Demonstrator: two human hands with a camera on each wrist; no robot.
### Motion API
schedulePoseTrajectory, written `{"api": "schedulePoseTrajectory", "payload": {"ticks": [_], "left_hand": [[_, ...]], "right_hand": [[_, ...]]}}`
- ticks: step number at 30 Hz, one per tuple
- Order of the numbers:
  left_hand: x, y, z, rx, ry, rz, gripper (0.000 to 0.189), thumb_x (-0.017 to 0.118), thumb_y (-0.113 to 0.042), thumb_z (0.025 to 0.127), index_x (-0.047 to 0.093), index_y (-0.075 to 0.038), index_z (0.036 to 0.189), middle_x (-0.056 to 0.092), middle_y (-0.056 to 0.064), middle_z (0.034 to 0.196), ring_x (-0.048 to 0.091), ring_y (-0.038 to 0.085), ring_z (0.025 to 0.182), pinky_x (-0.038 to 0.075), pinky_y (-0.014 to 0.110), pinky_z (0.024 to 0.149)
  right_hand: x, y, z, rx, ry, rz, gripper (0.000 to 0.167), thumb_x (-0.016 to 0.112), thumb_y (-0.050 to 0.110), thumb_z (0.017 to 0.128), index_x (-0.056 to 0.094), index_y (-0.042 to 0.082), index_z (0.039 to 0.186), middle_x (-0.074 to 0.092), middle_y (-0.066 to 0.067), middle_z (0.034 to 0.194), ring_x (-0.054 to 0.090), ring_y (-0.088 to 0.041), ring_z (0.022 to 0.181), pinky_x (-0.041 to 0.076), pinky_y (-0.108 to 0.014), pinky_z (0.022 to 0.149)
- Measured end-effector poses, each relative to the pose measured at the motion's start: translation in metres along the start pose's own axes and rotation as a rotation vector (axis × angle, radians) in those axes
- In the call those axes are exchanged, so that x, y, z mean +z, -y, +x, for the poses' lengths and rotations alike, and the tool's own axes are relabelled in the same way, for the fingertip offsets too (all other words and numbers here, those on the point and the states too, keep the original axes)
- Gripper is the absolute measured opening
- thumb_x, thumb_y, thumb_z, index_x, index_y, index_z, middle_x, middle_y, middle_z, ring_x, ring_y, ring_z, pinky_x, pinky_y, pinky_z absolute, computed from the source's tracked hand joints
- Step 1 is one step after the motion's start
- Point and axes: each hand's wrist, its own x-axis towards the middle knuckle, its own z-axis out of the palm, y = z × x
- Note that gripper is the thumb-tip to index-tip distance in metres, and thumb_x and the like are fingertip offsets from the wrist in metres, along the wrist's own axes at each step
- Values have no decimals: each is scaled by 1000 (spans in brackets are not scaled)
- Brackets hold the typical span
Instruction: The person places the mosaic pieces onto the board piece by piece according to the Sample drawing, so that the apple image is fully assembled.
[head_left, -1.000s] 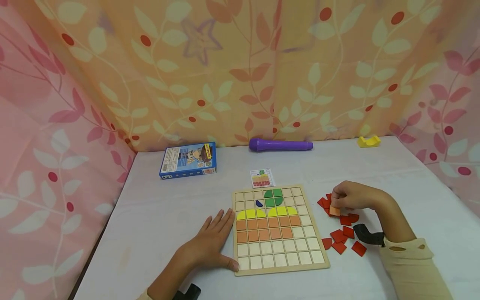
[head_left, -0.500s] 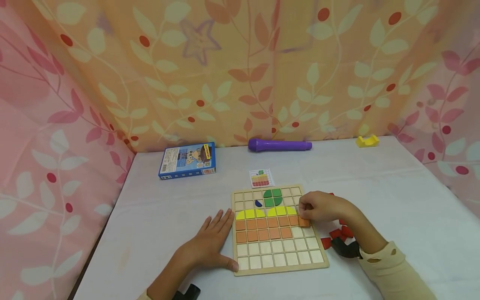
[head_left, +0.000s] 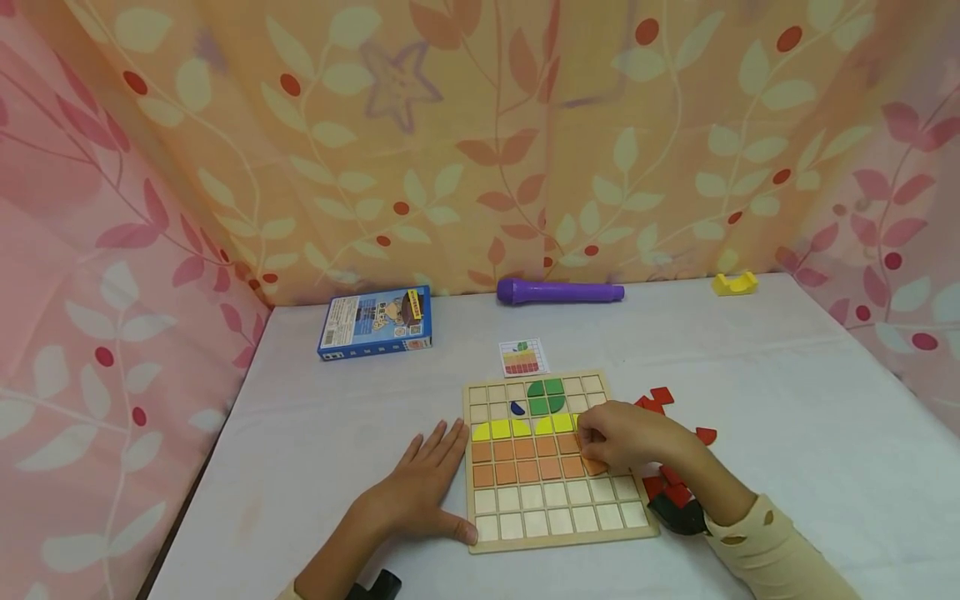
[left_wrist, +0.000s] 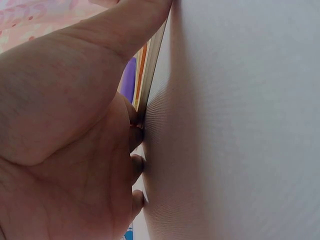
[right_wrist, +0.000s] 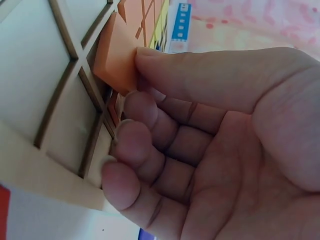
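A wooden grid board (head_left: pixel 570 540) lies on the white-covered table, holding green, yellow, orange and dark blue pieces. My right hand (head_left: pixel 624 433) is over its right side and pinches an orange square tile (right_wrist: pixel 116 55) between thumb and index finger. In the right wrist view that tile is tilted against the grid's dividers, beside the orange tiles laid in the cells. With fingers spread and straight, my left hand (head_left: pixel 420 490) touches the board's left edge, thumb at the near corner. The left wrist view shows its palm and thumb (left_wrist: pixel 100 40) beside the board's side.
Red pieces (head_left: pixel 662 396) are scattered right of the board, some partly hidden by the right wrist. Behind it lie a small pattern card (head_left: pixel 523 357), a blue box (head_left: pixel 375 322), a purple toy microphone (head_left: pixel 560 292) and a yellow stand (head_left: pixel 735 284).
My right hand has come left from the red pieces with the orange tile, reached the board's right side, then shifted slightly left and nearer. The left hand stays put.
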Motion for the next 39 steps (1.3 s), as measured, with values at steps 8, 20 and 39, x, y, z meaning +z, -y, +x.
{"api": "schedulePoseTrajectory", "payload": {"ticks": [8, 20, 39], "left_hand": [[-1, -2, -1, -4, 2, 1, 137, 72, -81, 63, 11, -9, 162, 5, 5, 168, -1, 29, 153, 4, 54, 120], [-1, -2, -1, -3, -1, 2, 137, 72, -81, 63, 12, -9, 162, 5, 5, 168, 0, 30, 153, 4, 54, 119], [0, -2, 0, 4, -3, 17, 137, 69, -84, 62, 12, -10, 162, 6, 6, 168, 1, 31, 153, 7, 56, 119]], "right_hand": [[0, -1, -2, -32, 8, 44, 22, 78, 6, 84, 60, 19, 78, 52, 7, 67, 51, -14, 65, 40, -29, 57], [-19, -12, -7, -5, -46, -24, 17, 74, 3, 84, 65, 17, 78, 52, 6, 68, 49, -14, 68, 40, -30, 60], [-54, -74, -24, 292, -103, -85, 29, 83, 22, 81, 61, 9, 93, 56, -4, 81, 52, -22, 74, 44, -34, 60]]}}
